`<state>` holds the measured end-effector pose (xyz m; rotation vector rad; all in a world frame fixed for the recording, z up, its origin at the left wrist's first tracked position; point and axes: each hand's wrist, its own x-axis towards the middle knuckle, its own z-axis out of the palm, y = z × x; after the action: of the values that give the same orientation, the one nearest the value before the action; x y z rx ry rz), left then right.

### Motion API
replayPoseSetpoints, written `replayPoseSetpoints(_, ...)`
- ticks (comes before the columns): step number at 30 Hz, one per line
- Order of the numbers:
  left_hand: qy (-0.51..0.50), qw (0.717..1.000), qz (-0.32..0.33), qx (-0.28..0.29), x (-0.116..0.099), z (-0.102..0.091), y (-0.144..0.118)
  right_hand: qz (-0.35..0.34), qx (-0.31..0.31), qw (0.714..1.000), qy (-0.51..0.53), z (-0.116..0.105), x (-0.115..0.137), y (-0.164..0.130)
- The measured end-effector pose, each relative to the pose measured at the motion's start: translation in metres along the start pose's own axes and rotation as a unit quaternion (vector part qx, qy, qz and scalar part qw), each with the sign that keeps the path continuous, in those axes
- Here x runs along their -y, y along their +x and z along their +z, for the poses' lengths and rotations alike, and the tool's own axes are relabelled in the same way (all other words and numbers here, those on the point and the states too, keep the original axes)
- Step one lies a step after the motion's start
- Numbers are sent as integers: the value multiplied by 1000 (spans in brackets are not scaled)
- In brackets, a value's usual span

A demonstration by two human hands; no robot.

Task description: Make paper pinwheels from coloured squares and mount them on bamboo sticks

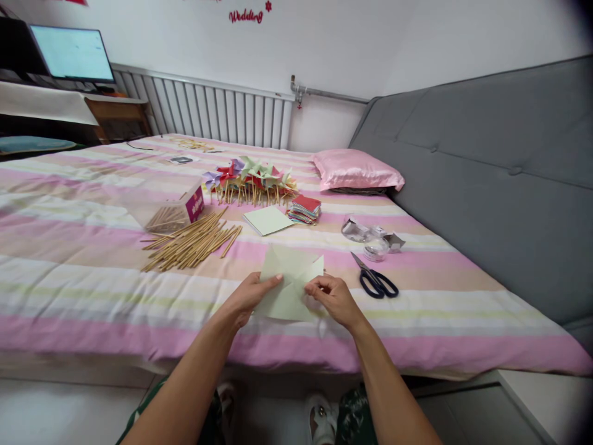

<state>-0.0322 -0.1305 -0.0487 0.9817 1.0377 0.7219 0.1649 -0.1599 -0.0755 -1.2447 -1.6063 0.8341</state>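
Hands: left hand point(248, 298) and right hand point(334, 299) both pinch the pale green paper point(290, 285), fingers closed on its edges, at the bed's point(83, 272) near edge.
Around: scissors point(376, 279) just right; wooden sticks point(192, 242), pinwheels point(250, 178), paper stack point(304, 209) beyond — nothing between.
Writing: "Wedding" point(246, 15) on the wall; box point(173, 210) label unreadable.

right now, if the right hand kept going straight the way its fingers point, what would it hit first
The right hand points left across the pale green paper, so it would probably meet the left hand first; depth is unclear.

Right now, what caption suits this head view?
Two hands, left hand and right hand, fold pale green paper square beside black-handled scissors.
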Motion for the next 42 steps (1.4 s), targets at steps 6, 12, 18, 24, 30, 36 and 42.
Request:
replayPoseSetpoints(6, 6, 1000, -1, 12, 0, 2, -2, 7, -14, 1000, -26, 1, 0, 0)
replayPoseSetpoints(12, 16, 999, 12, 40, 1, 2, -3, 10, -28, 998, -53, 2, 1, 0)
replayPoseSetpoints(18, 15, 998, 33, 43, 3, 6, -2, 1, -40, 997, -72, 3, 1, -1)
replayPoseSetpoints(24, 23, 997, 64, 24, 7, 8, 1, -11, -48, 994, -97, 2, 2, 0)
replayPoseSetpoints(30, 32, 996, 83, -12, 9, 12, 4, -21, -57, 990, -129, 3, 3, 0)
replayPoseSetpoints(36, 36, 996, 74, -41, 9, 15, 4, -23, -61, 987, -146, 3, 4, -1)
replayPoseSetpoints(42, 6, 993, 74, -95, 11, 19, 8, -14, -112, 992, -64, 8, 4, -1)
